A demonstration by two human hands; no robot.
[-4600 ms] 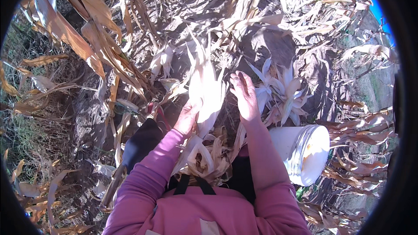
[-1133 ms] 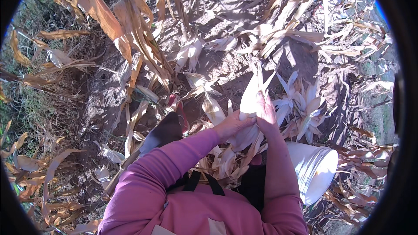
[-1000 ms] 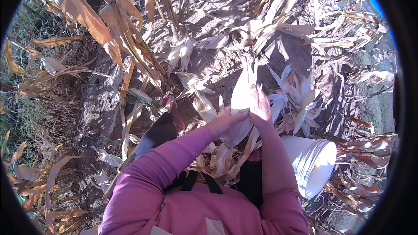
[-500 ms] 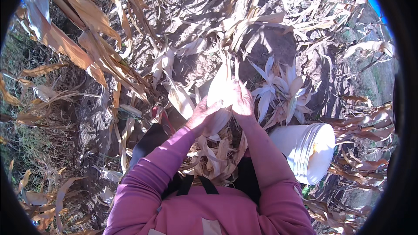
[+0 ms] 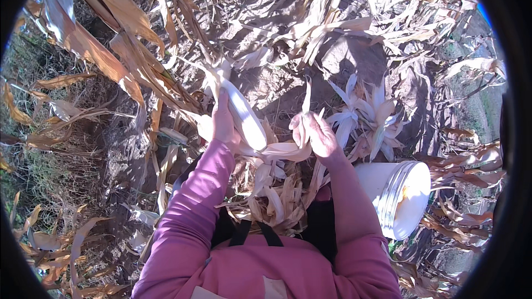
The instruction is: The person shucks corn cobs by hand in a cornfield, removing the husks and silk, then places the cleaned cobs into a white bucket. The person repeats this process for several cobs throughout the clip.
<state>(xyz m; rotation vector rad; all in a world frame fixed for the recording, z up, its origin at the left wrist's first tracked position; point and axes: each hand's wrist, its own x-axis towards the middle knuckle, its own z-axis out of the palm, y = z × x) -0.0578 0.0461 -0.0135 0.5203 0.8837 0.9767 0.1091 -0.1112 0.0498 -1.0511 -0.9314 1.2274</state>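
Observation:
My left hand (image 5: pixel 223 122) is closed around a pale ear of corn (image 5: pixel 245 115), which lies tilted along the right side of the fingers. Most of the ear's smooth side shows bare, with dry husk gathered at its far end. A strip of husk (image 5: pixel 285 150) runs from beside the ear's near end across to my right hand (image 5: pixel 317 134). That hand pinches the strip, and a thin husk tip sticks up beyond the fingers. Below both hands, close to my body, lies a heap of loose dry husks (image 5: pixel 277 202).
A white bucket (image 5: pixel 377 185) lies on its side at the right, with something yellow inside its mouth. Just beyond it sits a cluster of opened husks (image 5: pixel 374 116). Tall dry corn stalks (image 5: pixel 130 61) lean in at the left. Dry leaves litter the soil.
My hands were close together on a brightly lit husked ear; now they are apart. The left has moved left with the ear, and the right has drawn a husk strip away to the right.

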